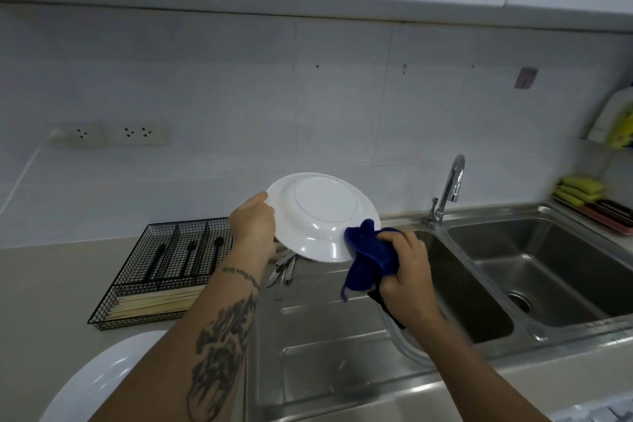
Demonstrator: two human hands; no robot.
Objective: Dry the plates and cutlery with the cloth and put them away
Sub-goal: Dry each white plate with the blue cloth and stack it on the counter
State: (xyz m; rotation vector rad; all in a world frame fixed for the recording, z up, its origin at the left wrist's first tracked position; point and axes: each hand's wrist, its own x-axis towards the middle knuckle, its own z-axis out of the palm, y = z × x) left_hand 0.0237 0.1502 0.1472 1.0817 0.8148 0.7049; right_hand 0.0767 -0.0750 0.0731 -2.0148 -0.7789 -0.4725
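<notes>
My left hand grips the left rim of a white plate, held tilted above the steel draining board with its underside toward me. My right hand is closed on a bunched dark blue cloth that presses against the plate's lower right rim. Several steel cutlery pieces lie on the draining board under the plate, partly hidden by it. Another white plate rests on the counter at the lower left, partly behind my left forearm. The rim of a further plate shows on the draining board under my right forearm.
A black wire cutlery tray with black utensils and wooden chopsticks sits on the counter to the left. A double steel sink with a chrome tap lies to the right. Sponges and a red tray stand at the far right.
</notes>
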